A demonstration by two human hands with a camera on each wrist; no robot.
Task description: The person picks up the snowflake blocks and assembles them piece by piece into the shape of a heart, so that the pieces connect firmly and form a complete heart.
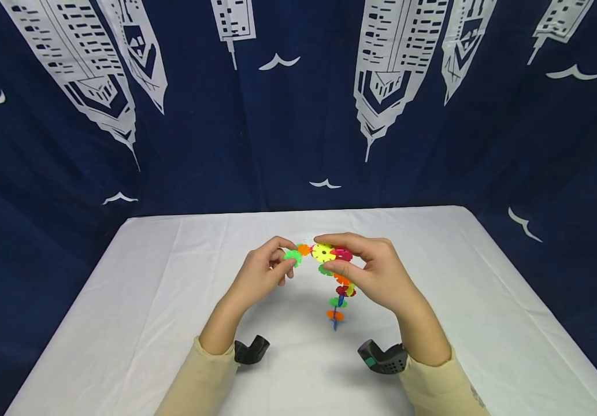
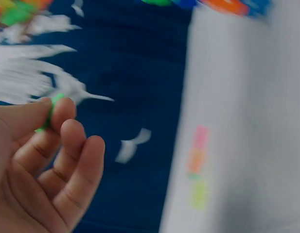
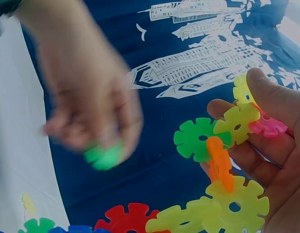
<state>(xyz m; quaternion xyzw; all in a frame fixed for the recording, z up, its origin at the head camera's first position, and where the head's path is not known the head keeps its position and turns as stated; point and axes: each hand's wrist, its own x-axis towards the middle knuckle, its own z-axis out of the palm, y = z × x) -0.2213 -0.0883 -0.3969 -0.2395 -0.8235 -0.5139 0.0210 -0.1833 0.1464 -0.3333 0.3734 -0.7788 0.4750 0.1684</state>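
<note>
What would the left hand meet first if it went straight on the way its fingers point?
Probably the orange piece, seen just past the green disc in the left hand in the head view; depth is unclear.

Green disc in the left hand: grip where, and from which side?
Probably pinch the green disc near its notched rim, thumb and finger on opposite faces, coming from the left like the left hand. It's thin and flat, edge-on in the left wrist view; the right hand and disc chain sit to its right, so leave that side free.
</note>
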